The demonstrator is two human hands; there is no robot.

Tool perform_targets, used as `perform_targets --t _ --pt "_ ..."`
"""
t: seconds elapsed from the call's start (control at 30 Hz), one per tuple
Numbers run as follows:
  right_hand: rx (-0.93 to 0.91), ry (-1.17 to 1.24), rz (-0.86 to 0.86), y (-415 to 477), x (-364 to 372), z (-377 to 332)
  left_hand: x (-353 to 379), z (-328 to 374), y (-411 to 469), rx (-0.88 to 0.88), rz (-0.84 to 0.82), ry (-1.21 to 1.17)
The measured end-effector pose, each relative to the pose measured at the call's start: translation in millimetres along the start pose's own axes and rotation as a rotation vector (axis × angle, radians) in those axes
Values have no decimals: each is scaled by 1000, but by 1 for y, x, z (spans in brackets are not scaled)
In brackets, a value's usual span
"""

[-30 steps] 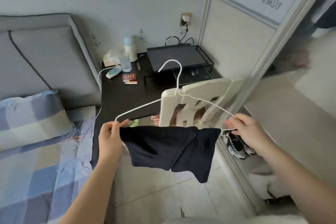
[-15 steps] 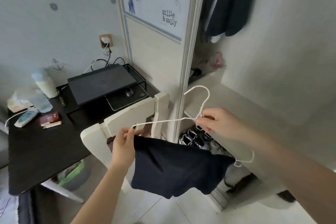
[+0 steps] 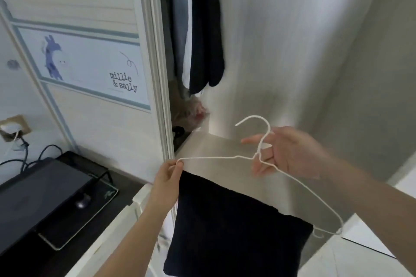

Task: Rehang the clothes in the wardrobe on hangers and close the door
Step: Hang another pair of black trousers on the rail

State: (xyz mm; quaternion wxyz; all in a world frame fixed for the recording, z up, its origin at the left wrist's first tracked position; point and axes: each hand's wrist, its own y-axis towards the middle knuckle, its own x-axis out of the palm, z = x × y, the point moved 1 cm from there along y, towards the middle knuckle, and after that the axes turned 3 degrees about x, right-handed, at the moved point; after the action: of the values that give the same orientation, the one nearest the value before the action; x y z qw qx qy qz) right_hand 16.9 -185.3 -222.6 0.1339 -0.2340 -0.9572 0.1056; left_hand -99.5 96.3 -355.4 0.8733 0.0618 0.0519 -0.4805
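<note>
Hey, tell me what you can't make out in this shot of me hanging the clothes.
Head view:
- Clothes rail: cut off by the top edge, above the hanging clothes.
- Right hand grip on the hanger: motion blur hides it.
- Hanger's bottom bar: covered by the dark garment.
- Pinkish item below them: blurred, partly behind the door frame.

We're in a bedroom at home: a sliding wardrobe door [image 3: 90,63] with a "millie & sally" picture stands open on dark hanging clothes [image 3: 204,29], and beside it a dark desk [image 3: 22,261] carries a mouse [image 3: 82,200] below a plugged-in wall socket [image 3: 13,127].
</note>
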Motion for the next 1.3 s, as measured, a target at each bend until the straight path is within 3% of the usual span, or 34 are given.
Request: perform_targets --t 0.23,0.5,0.73,0.97,1.3 --pt "-93 159 -170 0 -23 -51 18 60 69 122 -315 15" --pt "-272 203 48 16 -43 -139 14 173 114 348 -488 71" --pt "-395 160 107 38 -73 -227 13 272 144 537 -617 178" --pt "-504 103 53 75 -109 -327 18 363 182 753 -532 322" --pt "-643 -26 -1 126 -121 -473 36 456 251 1035 -49 925"
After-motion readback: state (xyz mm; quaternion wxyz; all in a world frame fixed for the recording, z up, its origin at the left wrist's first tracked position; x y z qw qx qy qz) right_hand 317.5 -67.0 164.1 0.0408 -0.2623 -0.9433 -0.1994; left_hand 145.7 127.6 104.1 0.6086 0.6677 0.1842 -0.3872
